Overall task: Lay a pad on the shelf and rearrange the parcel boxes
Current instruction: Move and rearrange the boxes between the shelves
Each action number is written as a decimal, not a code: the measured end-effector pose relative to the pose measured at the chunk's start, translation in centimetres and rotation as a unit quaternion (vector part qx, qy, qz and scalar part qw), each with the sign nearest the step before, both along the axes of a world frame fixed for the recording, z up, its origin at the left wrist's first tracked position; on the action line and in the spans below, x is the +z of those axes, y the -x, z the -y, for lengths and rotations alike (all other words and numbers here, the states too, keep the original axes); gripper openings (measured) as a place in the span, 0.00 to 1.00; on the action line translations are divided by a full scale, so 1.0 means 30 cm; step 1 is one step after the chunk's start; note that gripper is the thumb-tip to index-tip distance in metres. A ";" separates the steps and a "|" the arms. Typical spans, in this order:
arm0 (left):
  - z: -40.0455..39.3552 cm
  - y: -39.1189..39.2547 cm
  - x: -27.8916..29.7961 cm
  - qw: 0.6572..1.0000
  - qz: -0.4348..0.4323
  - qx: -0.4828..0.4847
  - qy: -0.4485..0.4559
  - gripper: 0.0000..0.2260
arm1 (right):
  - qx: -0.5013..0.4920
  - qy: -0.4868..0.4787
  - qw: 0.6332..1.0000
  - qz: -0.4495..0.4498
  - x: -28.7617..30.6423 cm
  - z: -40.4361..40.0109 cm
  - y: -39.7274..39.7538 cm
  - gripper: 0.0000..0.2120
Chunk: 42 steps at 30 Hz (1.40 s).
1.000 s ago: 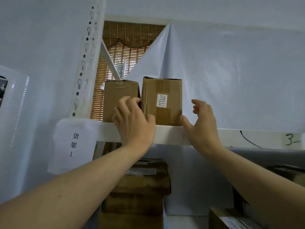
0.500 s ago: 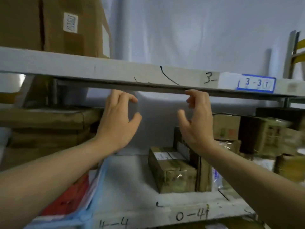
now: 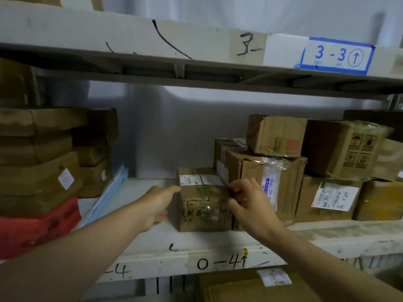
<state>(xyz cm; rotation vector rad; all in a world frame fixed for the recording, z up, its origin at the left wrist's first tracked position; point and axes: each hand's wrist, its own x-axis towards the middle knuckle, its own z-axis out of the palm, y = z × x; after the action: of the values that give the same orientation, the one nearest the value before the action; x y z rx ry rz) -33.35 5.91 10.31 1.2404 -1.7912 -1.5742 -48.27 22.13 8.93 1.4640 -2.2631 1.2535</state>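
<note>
Brown taped cardboard parcel box (image 3: 204,205) on white shelf board (image 3: 196,249), both hands on it.
Left hand (image 3: 156,207) flat against its left side, fingers straight; right hand (image 3: 250,203) curled, pinching its top right edge. Larger cardboard boxes (image 3: 270,171) just beside.

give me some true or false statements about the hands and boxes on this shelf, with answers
1. Both hands are at the small box in the middle of the shelf. True.
2. The left hand is at the box's left side, the right hand at its right. True.
3. The blue label on the upper shelf reads 5-1. False: it reads 3-3 with an arrow.
4. The small box is stacked on a red parcel. False: it sits on the white shelf board.
5. A larger box stands right of it. True.
</note>
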 end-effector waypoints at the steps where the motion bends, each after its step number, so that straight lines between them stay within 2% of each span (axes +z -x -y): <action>1: 0.016 0.020 -0.007 1.000 -0.005 -0.013 -0.018 0.27 | -0.004 -0.012 1.000 -0.009 -0.009 0.006 0.003 0.17; 6: 0.050 0.081 -0.047 0.992 -0.024 -0.063 -0.108 0.19 | -0.056 -0.119 0.987 -0.097 -0.010 0.034 -0.026 0.17; 11: 0.072 0.094 -0.051 0.983 -0.033 -0.069 -0.167 0.29 | -0.089 -0.163 0.976 -0.113 -0.013 0.099 -0.040 0.16; 14: 0.077 0.087 -0.040 0.976 -0.044 -0.074 -0.200 0.28 | -0.086 -0.168 0.977 -0.096 -0.026 0.131 -0.041 0.17; 18: 0.080 0.074 -0.044 0.975 -0.054 -0.077 -0.200 0.28 | -0.090 -0.152 0.982 -0.068 -0.028 0.131 -0.038 0.19; 23: 0.073 0.046 -0.038 0.969 -0.088 -0.086 -0.212 0.19 | -0.052 -0.128 0.990 -0.016 -0.033 0.127 -0.049 0.20; 26: 0.076 0.030 -0.034 0.964 -0.128 -0.086 -0.215 0.18 | -0.059 -0.109 0.991 -0.051 -0.028 0.125 -0.073 0.18; 30: 0.096 -0.004 -0.026 0.963 -0.179 -0.052 -0.192 0.19 | -0.105 0.016 0.989 -0.100 0.023 0.104 -0.105 0.15; 33: 0.090 -0.022 0.006 0.957 -0.232 -0.023 -0.173 0.15 | -0.153 0.140 0.975 -0.078 0.092 0.083 -0.076 0.22; 36: 0.069 -0.032 0.052 0.944 -0.285 -0.007 -0.165 0.11 | -0.258 0.225 0.938 -0.062 0.171 0.055 -0.019 0.35; 39: 0.051 -0.037 0.099 0.933 -0.319 0.008 -0.164 0.13 | -0.331 0.237 0.913 -0.016 0.240 0.020 0.046 0.48; 42: 0.032 -0.038 0.134 0.932 -0.331 0.006 -0.149 0.13 | -0.345 0.205 0.915 0.033 0.276 0.005 0.110 0.59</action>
<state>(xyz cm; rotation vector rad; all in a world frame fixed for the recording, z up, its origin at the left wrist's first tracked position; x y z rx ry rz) -32.22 4.94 14.34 0.6893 -1.1396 -1.9993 -51.56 21.98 17.20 0.4161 -2.0730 1.4015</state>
